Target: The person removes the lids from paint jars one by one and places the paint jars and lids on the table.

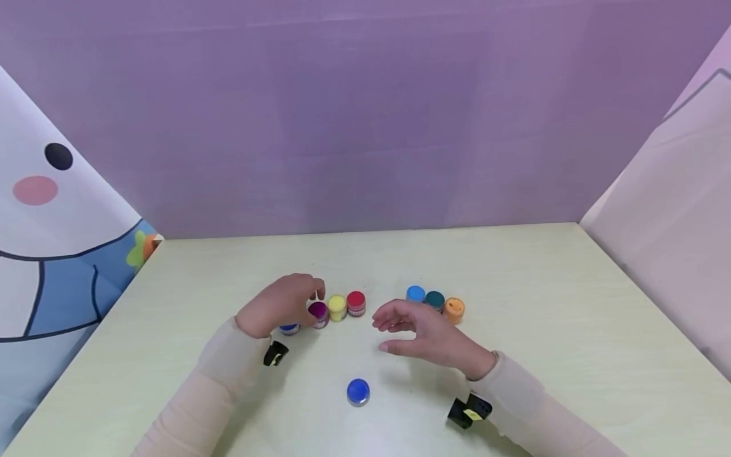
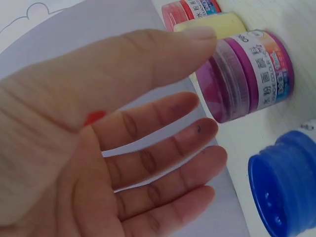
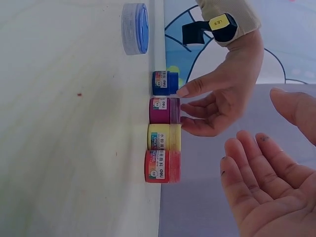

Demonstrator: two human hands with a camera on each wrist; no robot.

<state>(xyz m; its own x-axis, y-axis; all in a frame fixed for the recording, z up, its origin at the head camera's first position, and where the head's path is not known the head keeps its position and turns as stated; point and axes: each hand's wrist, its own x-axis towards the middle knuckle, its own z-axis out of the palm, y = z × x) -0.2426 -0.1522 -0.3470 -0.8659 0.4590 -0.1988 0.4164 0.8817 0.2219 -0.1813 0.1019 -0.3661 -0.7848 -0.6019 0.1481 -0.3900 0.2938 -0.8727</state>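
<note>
Seven pots are seen in the head view, with two bare hands held above the table (image 1: 514, 273). The left hand (image 1: 278, 306) is held right by the purple pot (image 1: 319, 313), with a gap left between thumb and fingers. Under that hand the blue pot (image 1: 290, 329) is partly hidden. Between the hands, the yellow pot (image 1: 337, 307) and the red pot (image 1: 356, 303) are lined up. The right hand (image 1: 419, 331) is held up with its fingers softly bent, and nothing is gripped. Past it are set the light blue pot (image 1: 415, 293), the green pot (image 1: 435, 299) and the orange pot (image 1: 454, 310). The blue lid (image 1: 358, 392) is laid between the hands, but closer to the body.

In the left wrist view, the purple lid (image 2: 232, 79) is crossed by the left thumb; whether it is touched cannot be told. The fingers are stretched out, and no pot is held. The blue pot is seen with no lid on. The step in hand seems to be a reach for the purple pot.

In the right wrist view, the right palm is spread wide. For the next move, the purple pot would need to be pinched gently, with the blue pot not bumped.
</note>
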